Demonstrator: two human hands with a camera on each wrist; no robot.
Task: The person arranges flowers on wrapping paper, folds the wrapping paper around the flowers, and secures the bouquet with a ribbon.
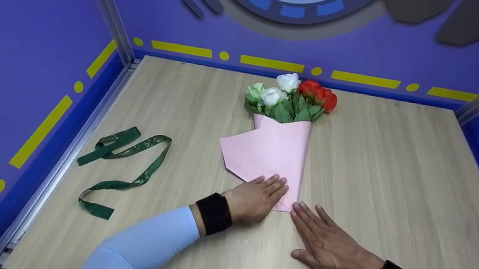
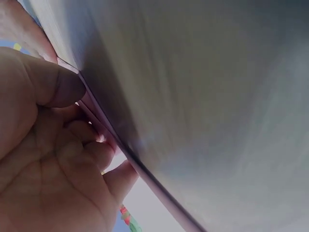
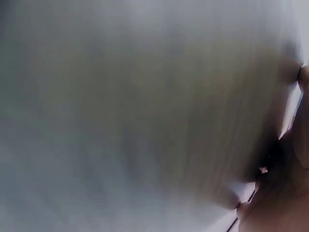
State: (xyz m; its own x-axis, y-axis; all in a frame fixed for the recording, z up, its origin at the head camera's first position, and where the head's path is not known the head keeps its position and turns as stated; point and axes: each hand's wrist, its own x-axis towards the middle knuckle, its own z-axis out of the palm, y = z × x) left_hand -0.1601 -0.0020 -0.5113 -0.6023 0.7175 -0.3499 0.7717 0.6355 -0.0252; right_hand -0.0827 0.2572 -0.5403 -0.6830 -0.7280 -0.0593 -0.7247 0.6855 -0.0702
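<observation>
Pink wrapping paper [image 1: 264, 150] lies folded around a bouquet of artificial flowers [image 1: 287, 99], with white, pale green and red blooms and green leaves showing above its top edge. My left hand [image 1: 255, 199] rests on the lower part of the paper, fingers extended across it. In the left wrist view, the fingertips [image 2: 126, 176] press along the pink paper edge. My right hand [image 1: 330, 244] lies with straight fingers at the lower right edge of the paper, its fingertips right at the corner. The stems are hidden inside the wrap.
A green patterned ribbon [image 1: 147, 174] lies loosely looped on the left of the wooden table [image 1: 393, 175]. Blue panels [image 1: 37, 44] with yellow marks close off the table's back and sides.
</observation>
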